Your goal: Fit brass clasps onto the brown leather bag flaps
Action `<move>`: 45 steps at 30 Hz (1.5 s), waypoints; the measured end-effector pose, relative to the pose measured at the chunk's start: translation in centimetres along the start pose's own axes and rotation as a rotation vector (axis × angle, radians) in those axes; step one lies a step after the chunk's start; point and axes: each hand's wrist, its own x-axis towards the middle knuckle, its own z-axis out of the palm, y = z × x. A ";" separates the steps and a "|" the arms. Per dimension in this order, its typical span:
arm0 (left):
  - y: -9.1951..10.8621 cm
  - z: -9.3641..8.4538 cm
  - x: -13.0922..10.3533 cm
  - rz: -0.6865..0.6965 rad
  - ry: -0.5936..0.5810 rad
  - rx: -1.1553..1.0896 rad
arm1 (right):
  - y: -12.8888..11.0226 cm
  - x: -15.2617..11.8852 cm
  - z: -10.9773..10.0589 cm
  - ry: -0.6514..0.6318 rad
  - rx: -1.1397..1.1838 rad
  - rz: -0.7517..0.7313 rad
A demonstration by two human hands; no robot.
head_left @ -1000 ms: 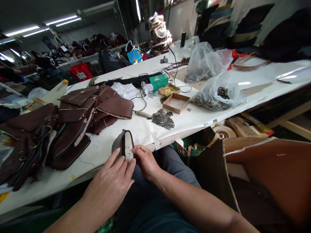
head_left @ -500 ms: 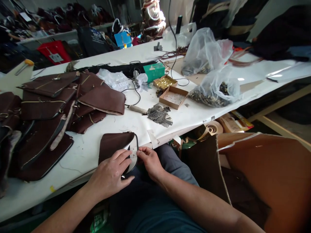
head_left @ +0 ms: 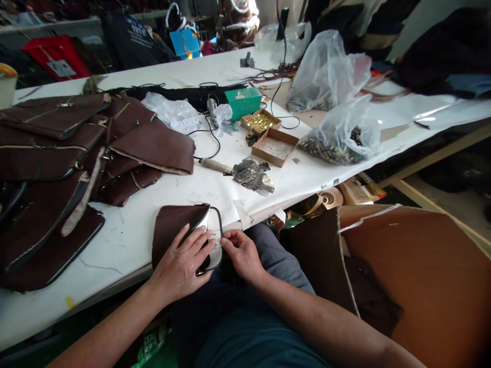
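A dark brown leather bag piece (head_left: 169, 222) lies at the table's near edge, its right side showing a pale inner face with black piping. A zipper runs along its opening, and two small thin marks or prongs show on the pale face. My left hand (head_left: 182, 266) rests on the piece with its fingers stretched flat across the opening. At the piped right edge, my right hand (head_left: 241, 254) pinches with thumb and forefinger; any small part between the fingertips is hidden. Just beyond are a heap of flat metal plates (head_left: 251, 176) and a tool with a pale handle (head_left: 215, 165).
Brown leather bags (head_left: 49, 168) are piled at the left. Farther back stand a box of gold-coloured fittings (head_left: 278, 122), an open cardboard tray (head_left: 282, 159), a green box (head_left: 243, 102) and a plastic bag of metal parts (head_left: 341, 140). A large carton (head_left: 429, 245) stands at my right.
The view has shifted a little to the right. My left hand's fingers lie flatter on the bag piece and slightly farther over the opening. The right hand keeps its pinch at the piped edge.
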 end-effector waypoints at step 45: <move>-0.7 3.1 -1.4 -0.105 0.161 -0.148 | -11.9 6.4 -0.5 -0.389 -0.686 -0.066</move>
